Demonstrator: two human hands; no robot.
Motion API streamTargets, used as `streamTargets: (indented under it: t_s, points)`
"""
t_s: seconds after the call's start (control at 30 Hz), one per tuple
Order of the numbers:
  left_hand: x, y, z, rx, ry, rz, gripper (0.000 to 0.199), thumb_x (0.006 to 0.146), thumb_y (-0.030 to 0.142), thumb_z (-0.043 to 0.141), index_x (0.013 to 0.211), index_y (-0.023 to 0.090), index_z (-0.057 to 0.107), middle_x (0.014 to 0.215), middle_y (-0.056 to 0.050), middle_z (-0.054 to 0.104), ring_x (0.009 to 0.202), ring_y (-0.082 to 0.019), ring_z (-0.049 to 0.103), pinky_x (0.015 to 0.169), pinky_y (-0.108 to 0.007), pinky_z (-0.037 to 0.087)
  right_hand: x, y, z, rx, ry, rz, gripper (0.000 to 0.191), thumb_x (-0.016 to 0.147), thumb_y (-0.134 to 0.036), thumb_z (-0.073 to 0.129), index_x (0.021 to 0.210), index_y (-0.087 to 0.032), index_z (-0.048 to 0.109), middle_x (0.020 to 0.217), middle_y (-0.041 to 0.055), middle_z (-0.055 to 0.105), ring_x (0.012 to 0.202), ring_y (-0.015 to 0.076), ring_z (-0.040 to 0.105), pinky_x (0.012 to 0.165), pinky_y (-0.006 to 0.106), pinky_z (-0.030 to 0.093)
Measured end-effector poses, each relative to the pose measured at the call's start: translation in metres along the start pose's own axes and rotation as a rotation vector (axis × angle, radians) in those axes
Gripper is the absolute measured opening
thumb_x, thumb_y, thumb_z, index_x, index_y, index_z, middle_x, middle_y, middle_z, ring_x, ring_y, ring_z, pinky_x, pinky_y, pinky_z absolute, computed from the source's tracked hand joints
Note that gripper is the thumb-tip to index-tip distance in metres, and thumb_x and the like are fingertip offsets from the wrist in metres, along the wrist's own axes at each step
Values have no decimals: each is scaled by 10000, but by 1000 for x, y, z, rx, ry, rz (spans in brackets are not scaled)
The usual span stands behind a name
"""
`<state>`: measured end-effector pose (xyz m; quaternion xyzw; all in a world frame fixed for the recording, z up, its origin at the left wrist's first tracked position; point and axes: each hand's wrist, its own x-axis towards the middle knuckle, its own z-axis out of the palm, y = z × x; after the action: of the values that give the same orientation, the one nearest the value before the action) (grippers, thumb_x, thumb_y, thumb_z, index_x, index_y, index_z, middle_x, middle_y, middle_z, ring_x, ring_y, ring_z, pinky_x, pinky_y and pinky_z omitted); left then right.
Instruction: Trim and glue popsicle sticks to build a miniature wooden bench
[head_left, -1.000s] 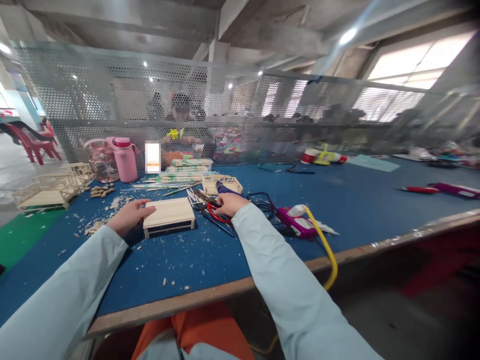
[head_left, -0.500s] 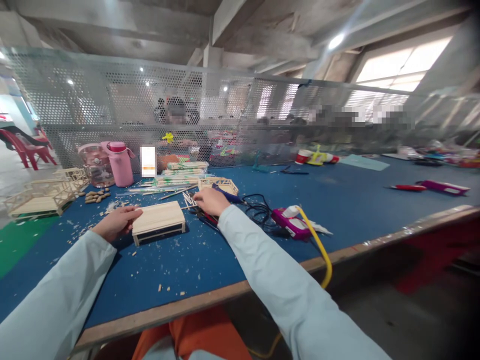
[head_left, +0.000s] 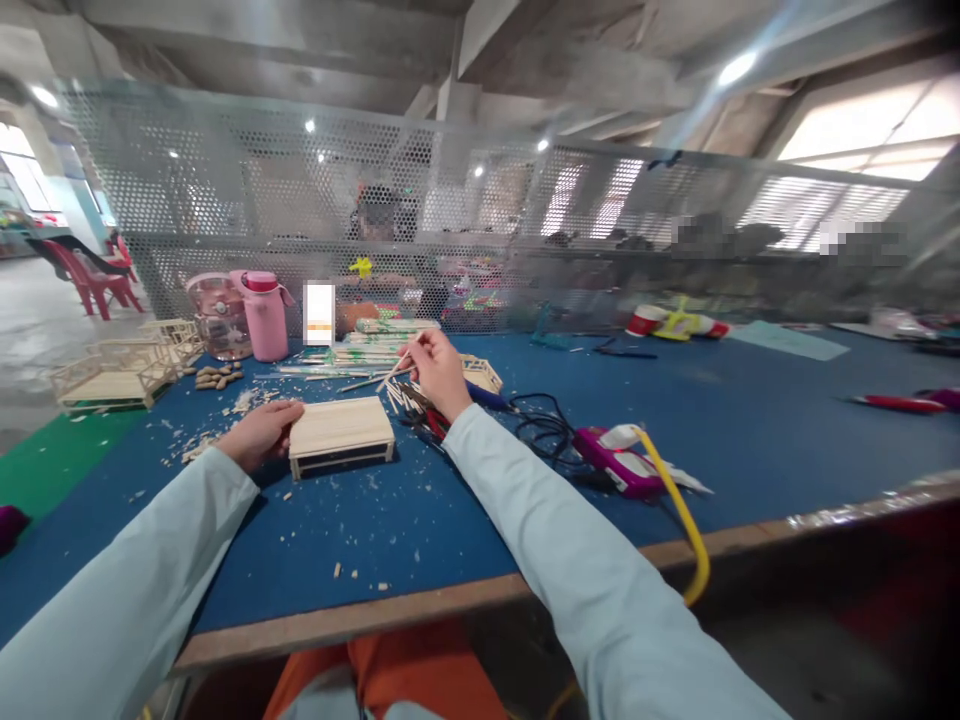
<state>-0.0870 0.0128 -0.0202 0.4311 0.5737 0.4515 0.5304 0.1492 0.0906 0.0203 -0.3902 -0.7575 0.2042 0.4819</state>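
Note:
My left hand (head_left: pixel 264 434) grips the left end of a small wooden bed-like frame (head_left: pixel 342 424) with a slatted top, which stands on the blue table. Up and to the right, my right hand (head_left: pixel 437 368) pinches a thin wooden stick (head_left: pixel 397 369) above a small pile of short sticks (head_left: pixel 403 396). Red-handled pliers (head_left: pixel 433 424) lie just below that hand. Partly behind the right hand is another small wooden frame (head_left: pixel 482 372).
Pink bottle (head_left: pixel 265 318), peanuts (head_left: pixel 219 376) and wooden models (head_left: pixel 116 375) stand at the left. Wrapped stick bundles (head_left: pixel 367 347) lie at the back. Black cable (head_left: pixel 541 425) and a purple box (head_left: pixel 619 462) with a yellow tube (head_left: pixel 679 500) are at the right.
My right hand has risen from the stick pile with a thin stick between its fingers. My left hand stays at the wooden frame. The view has shifted, so things appear farther right.

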Motion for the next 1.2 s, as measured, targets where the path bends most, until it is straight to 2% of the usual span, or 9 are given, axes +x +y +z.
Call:
streamTargets:
  t_s: [0.1,0.23,0.43,0.57,0.67,0.77,0.87,1.03,1.2]
  points:
    - [1,-1,0,-37,-26,-12,151,766,299,523,768,153,561,413,57,416,322,-56,344,306,-145,227,-5,-9,3,722,22,210,128,820,-280,482,804,-221,370,737,-15,638,568,80,592,446,149,419]
    - [0,0,0,-59,-56,-22,159,731,282,571,804,142,596,436,52,428,341,-51,354,321,-141,246,-21,-14,19,911,-150,414,157,795,-252,552,752,-204,409,680,-21,649,545,70,600,424,129,430]
    - [-3,2,1,15,-48,-32,231,664,314,639,814,139,641,475,31,484,373,-67,404,351,-167,287,-29,-14,36,880,-126,462,153,751,-239,616,709,-178,482,684,-29,644,615,53,617,555,134,490]
    - [-2,3,-1,126,118,40,341,665,404,626,883,143,645,479,32,510,375,-92,414,352,-196,272,-28,-9,36,837,-104,469,177,724,-273,632,717,-180,481,696,-19,649,624,64,619,568,157,496]
    - [-5,6,-2,191,211,162,444,620,463,650,931,145,658,597,12,592,452,-96,447,402,-210,312,-28,-3,36,793,-86,446,197,706,-300,629,722,-187,469,713,-16,649,657,77,624,595,184,501]
    - [-10,9,1,235,187,257,486,536,461,709,906,145,694,680,-12,648,526,-107,479,477,-227,354,-28,1,36,712,-88,418,184,702,-305,604,701,-183,467,726,-7,650,643,78,613,623,209,497]
    - [-12,10,6,267,151,290,427,487,404,746,815,131,722,619,-22,650,544,-122,491,523,-245,367,-27,2,33,577,-110,371,137,693,-289,586,682,-171,516,672,-8,636,591,83,581,625,233,480]
    - [-8,6,10,273,203,296,342,513,402,713,704,119,716,526,-12,609,515,-129,475,501,-255,343,-25,3,19,285,-145,275,41,592,-192,651,608,-157,636,622,-10,633,705,137,578,735,263,432]
    - [-6,4,10,229,196,259,345,536,419,687,691,111,701,482,7,564,446,-100,425,445,-239,315,-24,13,13,148,-231,281,85,636,-198,622,643,-160,698,646,6,673,733,161,602,759,274,428]
